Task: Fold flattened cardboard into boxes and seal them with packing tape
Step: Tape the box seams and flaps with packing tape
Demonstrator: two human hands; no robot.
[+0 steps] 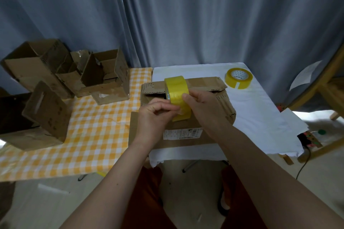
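Both hands (pixel 158 111) grip a yellow tape roll (pixel 176 95), apparently above the cardboard box (pixel 219 106).

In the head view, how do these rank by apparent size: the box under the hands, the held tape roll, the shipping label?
1. Box under the hands
2. Held tape roll, nearer the camera, so enlarged
3. Shipping label

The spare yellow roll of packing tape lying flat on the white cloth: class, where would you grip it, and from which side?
Come from above. The spare yellow roll of packing tape lies flat with its core hole facing up, apart from the brown cardboard box; probably pinch its wall, fingers inside, thumb outside.
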